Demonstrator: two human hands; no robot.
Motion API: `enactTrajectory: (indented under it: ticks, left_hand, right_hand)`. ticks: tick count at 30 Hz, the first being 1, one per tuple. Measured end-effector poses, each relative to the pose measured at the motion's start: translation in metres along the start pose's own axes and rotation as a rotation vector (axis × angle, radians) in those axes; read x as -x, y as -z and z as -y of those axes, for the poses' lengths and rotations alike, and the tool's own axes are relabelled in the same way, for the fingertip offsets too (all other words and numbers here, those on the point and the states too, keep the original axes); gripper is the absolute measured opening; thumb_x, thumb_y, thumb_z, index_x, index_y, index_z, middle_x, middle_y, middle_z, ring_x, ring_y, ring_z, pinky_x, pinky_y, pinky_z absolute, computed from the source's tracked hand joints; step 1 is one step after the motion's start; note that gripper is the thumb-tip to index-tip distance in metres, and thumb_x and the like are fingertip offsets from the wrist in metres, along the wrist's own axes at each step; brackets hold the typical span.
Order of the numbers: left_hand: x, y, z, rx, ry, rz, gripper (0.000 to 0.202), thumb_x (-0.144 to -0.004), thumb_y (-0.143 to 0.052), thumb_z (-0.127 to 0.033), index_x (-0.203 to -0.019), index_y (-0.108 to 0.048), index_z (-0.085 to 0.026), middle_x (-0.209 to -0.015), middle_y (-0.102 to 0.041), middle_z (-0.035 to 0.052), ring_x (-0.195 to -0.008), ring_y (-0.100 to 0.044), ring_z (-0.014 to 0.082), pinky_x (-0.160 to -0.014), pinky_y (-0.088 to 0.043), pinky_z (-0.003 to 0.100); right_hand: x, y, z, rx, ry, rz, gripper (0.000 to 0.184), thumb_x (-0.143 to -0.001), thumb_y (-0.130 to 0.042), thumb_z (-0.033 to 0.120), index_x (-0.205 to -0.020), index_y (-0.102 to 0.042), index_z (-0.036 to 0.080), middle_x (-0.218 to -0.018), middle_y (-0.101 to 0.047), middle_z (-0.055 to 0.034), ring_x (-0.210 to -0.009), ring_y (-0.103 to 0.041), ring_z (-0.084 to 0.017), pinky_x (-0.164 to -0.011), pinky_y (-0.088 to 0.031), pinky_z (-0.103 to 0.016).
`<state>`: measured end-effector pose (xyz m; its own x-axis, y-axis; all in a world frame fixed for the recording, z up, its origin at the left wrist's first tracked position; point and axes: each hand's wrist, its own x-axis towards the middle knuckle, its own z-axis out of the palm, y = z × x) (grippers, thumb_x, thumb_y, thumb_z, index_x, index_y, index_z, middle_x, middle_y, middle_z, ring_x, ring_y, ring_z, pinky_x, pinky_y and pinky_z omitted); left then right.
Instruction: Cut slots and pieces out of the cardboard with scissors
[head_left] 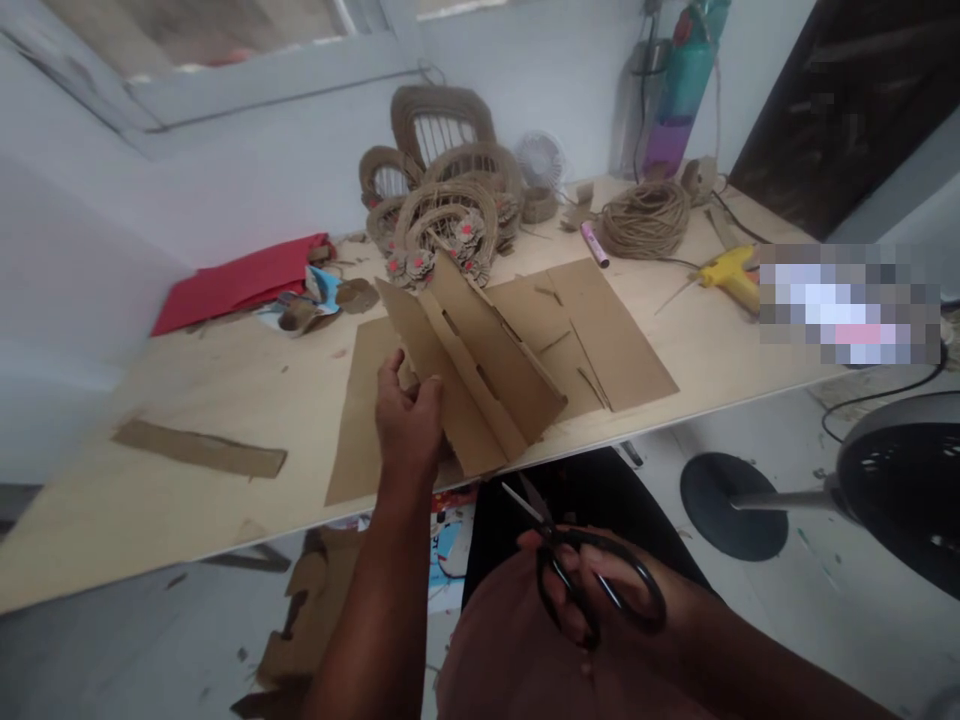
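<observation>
My left hand (pixel 409 410) grips the left edge of a folded piece of cardboard (pixel 465 385), thumb on the near side. The piece stands tilted, with creases and narrow slots along its fold. Under it lies a flat cardboard sheet (pixel 626 330) with a few thin cut strips on top. In my right hand (pixel 592 570), held over my lap below the table edge, is a pair of black-handled scissors (pixel 551 530). Their blades are slightly apart and point up and left, away from the cardboard. Some of my left fingers are hidden behind the cardboard.
Twine-wrapped baskets (pixel 450 200) with paper flowers stand at the back, near a small fan (pixel 541 158) and coiled rope (pixel 646 220). A yellow glue gun (pixel 727 275) lies right. Red sheets (pixel 240 285) and a cardboard strip (pixel 201 450) lie left. A black stand fan (pixel 904 490) is beside the table.
</observation>
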<state>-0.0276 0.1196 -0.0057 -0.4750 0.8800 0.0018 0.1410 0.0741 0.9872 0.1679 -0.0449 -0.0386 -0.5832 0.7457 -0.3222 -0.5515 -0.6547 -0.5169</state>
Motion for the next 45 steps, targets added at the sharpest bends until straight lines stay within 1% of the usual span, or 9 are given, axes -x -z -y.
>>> enactTrajectory:
  ticks: [3,4,8,11,19,26,31,38,45]
  left_hand:
    - [0.001,0.0,0.0,-0.006,-0.011,0.016,0.059,-0.068,-0.057,-0.016,-0.126,-0.048,-0.016,-0.074,-0.07,0.0031,-0.063,-0.067,0.0186,-0.063,-0.056,0.034]
    - [0.001,0.0,-0.001,-0.01,-0.012,0.018,0.058,-0.068,-0.057,-0.016,-0.126,-0.049,-0.016,-0.074,-0.07,0.003,-0.063,-0.067,0.0185,-0.062,-0.056,0.033]
    - [0.001,0.002,-0.003,-0.018,-0.018,0.029,0.048,-0.067,-0.056,-0.016,-0.115,-0.056,-0.018,-0.074,-0.069,0.0027,-0.066,-0.067,0.0187,-0.062,-0.055,0.032]
    - [0.0,0.004,-0.003,-0.006,-0.012,0.038,0.043,-0.068,-0.056,-0.017,-0.11,-0.057,-0.019,-0.071,-0.068,0.0015,-0.066,-0.067,0.0187,-0.061,-0.055,0.032]
    - [0.003,0.005,-0.007,-0.002,0.016,0.033,0.037,-0.067,-0.055,-0.015,-0.103,-0.057,-0.02,-0.063,-0.066,-0.0016,-0.054,-0.064,0.0169,-0.054,-0.054,0.03]
    - [0.009,0.008,-0.013,-0.008,0.054,0.046,0.038,-0.065,-0.054,-0.013,-0.102,-0.057,-0.02,-0.06,-0.064,-0.0024,-0.052,-0.063,0.0174,-0.053,-0.054,0.03]
    - [0.014,0.012,-0.014,-0.008,0.066,0.056,0.038,-0.065,-0.055,-0.014,-0.103,-0.058,-0.02,-0.062,-0.066,-0.0012,-0.057,-0.064,0.0178,-0.054,-0.053,0.03]
    - [0.016,0.013,-0.014,0.021,0.097,0.044,0.035,-0.062,-0.056,-0.016,-0.096,-0.06,-0.021,-0.062,-0.066,-0.0024,-0.058,-0.064,0.017,-0.053,-0.053,0.028]
    - [0.016,0.014,-0.014,0.05,0.119,0.055,0.031,-0.06,-0.057,-0.016,-0.091,-0.06,-0.021,-0.065,-0.066,-0.0023,-0.061,-0.066,0.0178,-0.056,-0.054,0.029]
  right_hand:
    - [-0.018,0.001,-0.006,-0.12,0.019,0.023,0.04,-0.092,-0.051,0.038,-0.123,-0.057,0.014,-0.079,-0.059,-0.0043,-0.06,-0.05,-0.012,-0.055,-0.035,-0.025]
    - [-0.025,0.002,-0.007,-0.153,-0.001,0.061,0.041,-0.091,-0.051,0.04,-0.122,-0.058,0.013,-0.075,-0.058,-0.0035,-0.056,-0.049,-0.012,-0.053,-0.035,-0.025]
    - [-0.043,0.009,-0.011,-0.214,-0.014,0.101,0.047,-0.087,-0.052,0.048,-0.117,-0.061,0.012,-0.07,-0.056,-0.0016,-0.051,-0.045,-0.01,-0.048,-0.032,-0.024]
    - [-0.043,0.011,-0.012,-0.233,-0.042,0.14,0.05,-0.085,-0.055,0.048,-0.119,-0.06,0.012,-0.072,-0.056,-0.0021,-0.052,-0.045,-0.011,-0.046,-0.031,-0.023]
    - [-0.045,0.008,-0.009,-0.256,-0.088,0.196,0.053,-0.082,-0.057,0.05,-0.119,-0.059,0.012,-0.071,-0.057,-0.0016,-0.051,-0.044,-0.011,-0.047,-0.03,-0.025]
    - [-0.057,0.005,-0.007,-0.293,-0.087,0.163,0.044,-0.082,-0.06,0.046,-0.113,-0.061,0.015,-0.075,-0.056,-0.0006,-0.055,-0.044,-0.01,-0.049,-0.027,-0.024]
    - [-0.059,-0.002,-0.005,-0.307,-0.084,0.144,0.042,-0.082,-0.059,0.045,-0.11,-0.062,0.014,-0.075,-0.055,-0.0002,-0.054,-0.042,-0.01,-0.048,-0.026,-0.024]
    - [-0.058,-0.008,-0.01,-0.307,-0.056,0.122,0.046,-0.079,-0.059,0.05,-0.107,-0.062,0.013,-0.076,-0.058,-0.0017,-0.054,-0.047,-0.012,-0.047,-0.031,-0.025]
    - [-0.057,-0.007,-0.016,-0.356,-0.044,0.109,0.042,-0.08,-0.056,0.049,-0.102,-0.062,0.014,-0.078,-0.057,-0.0022,-0.058,-0.049,-0.012,-0.049,-0.032,-0.024]
